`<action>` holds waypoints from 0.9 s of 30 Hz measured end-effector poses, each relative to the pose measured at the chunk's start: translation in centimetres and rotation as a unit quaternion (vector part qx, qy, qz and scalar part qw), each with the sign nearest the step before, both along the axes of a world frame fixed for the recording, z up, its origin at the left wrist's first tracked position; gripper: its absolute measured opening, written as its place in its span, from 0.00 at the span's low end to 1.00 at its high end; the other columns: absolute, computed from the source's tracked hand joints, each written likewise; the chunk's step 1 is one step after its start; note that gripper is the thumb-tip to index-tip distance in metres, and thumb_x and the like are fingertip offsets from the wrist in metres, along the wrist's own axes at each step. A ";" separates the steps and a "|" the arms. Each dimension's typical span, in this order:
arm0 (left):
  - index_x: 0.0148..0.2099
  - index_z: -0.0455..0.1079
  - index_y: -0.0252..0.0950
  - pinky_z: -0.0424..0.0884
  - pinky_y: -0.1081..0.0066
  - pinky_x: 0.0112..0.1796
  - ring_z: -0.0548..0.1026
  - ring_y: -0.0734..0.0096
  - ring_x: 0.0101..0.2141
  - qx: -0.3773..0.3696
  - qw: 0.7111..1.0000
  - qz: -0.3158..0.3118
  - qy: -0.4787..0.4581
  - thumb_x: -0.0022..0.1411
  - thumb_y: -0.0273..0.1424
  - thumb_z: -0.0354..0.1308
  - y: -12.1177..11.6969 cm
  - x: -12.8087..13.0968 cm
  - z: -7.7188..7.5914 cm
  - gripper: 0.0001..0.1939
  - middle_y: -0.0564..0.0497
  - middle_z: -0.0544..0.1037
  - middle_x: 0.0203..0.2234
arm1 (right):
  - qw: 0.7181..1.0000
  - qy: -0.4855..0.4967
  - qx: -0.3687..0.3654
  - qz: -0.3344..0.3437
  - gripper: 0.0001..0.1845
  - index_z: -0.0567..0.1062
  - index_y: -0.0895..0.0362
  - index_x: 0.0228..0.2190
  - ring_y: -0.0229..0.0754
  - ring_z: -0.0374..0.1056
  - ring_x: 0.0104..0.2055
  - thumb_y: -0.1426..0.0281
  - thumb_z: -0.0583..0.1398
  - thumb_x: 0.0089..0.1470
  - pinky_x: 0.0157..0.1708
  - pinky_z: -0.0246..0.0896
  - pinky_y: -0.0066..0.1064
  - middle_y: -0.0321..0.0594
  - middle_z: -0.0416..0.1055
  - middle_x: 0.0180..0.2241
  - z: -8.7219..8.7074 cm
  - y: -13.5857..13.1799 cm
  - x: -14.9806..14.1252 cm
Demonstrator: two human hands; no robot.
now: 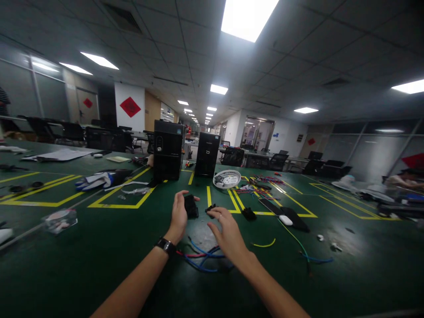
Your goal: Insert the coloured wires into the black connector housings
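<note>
My left hand point(179, 216), with a dark watch on the wrist, is closed around the side of a black block-shaped part point(191, 206). To its right, my right hand point(228, 227) has its thumb spread away from its fingers. The fingertips are at a small black piece point(210, 208); whether they touch it I cannot tell. Beneath and between my hands lie blue and red wires point(202, 255) on the green table point(139, 251). Another black part point(249, 214) lies to the right of my right hand.
Two black computer towers point(168, 152) stand at the back, beside a white round basket point(227, 179) and a tangle of wires point(261, 185). A white mouse point(285, 220) lies on a dark pad at right. Blue-white gloves point(102, 179) and a plastic bag point(59, 220) lie left.
</note>
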State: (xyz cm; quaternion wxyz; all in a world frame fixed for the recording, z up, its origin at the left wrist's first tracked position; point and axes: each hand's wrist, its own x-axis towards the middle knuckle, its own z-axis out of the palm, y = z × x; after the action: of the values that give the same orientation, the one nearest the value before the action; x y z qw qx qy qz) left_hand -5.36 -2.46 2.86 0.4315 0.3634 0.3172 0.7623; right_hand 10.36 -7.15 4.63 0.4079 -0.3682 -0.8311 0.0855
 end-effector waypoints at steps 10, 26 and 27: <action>0.47 0.65 0.38 0.67 0.73 0.32 0.72 0.72 0.31 -0.099 0.993 -0.064 0.021 0.62 0.42 0.54 -0.4 2.7 -1.5 0.16 0.49 0.74 0.33 | 0.995 -0.091 0.015 -0.025 0.31 0.67 0.56 0.54 0.49 0.61 0.55 0.76 0.64 0.47 0.56 0.54 0.43 0.48 0.67 0.52 -0.4 6.9 4.3; 0.54 0.64 0.39 0.58 0.57 0.52 0.62 0.58 0.54 0.039 0.792 0.087 0.603 0.65 0.31 0.47 -0.9 1.4 -2.6 0.17 0.44 0.70 0.51 | 0.951 -0.236 -0.088 -0.176 0.28 0.67 0.64 0.53 0.54 0.62 0.55 0.76 0.61 0.48 0.55 0.52 0.41 0.56 0.68 0.52 -4.1 12.8 7.0; 0.56 0.63 0.39 0.57 0.56 0.52 0.60 0.58 0.56 0.045 0.748 0.092 0.656 0.65 0.30 0.46 -1.0 1.3 -2.8 0.18 0.45 0.69 0.53 | 0.951 -0.238 -0.093 -0.175 0.28 0.67 0.64 0.54 0.54 0.62 0.55 0.75 0.61 0.49 0.55 0.52 0.40 0.56 0.68 0.52 -4.3 12.8 7.0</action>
State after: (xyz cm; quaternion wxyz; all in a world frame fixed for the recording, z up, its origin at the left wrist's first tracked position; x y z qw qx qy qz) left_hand -4.04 -3.48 0.03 0.0281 0.7623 0.5190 0.3856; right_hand 17.33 5.68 0.33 0.1710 -0.5538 -0.8149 0.0002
